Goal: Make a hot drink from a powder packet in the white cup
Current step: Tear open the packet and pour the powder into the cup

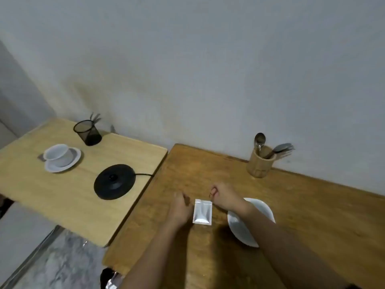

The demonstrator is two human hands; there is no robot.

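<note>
A small white powder packet (202, 212) hangs upright over the darker wooden table (302, 205). My left hand (180, 207) pinches its top left corner. My right hand (224, 195) pinches at its top right corner, fingers curled. The packet's top edge looks whole. The white cup (56, 153) stands on a white saucer (62, 163) on the lighter table (31, 190) at the far left, well away from both hands. Its inside is not visible.
A black round kettle base (114, 181) with a cord lies on the lighter table, with no kettle on it. Behind it stands a black mesh holder (87, 132). A bamboo holder (260, 163) with a spoon and forks stands by the wall. A white bowl (245, 228) sits under my right forearm.
</note>
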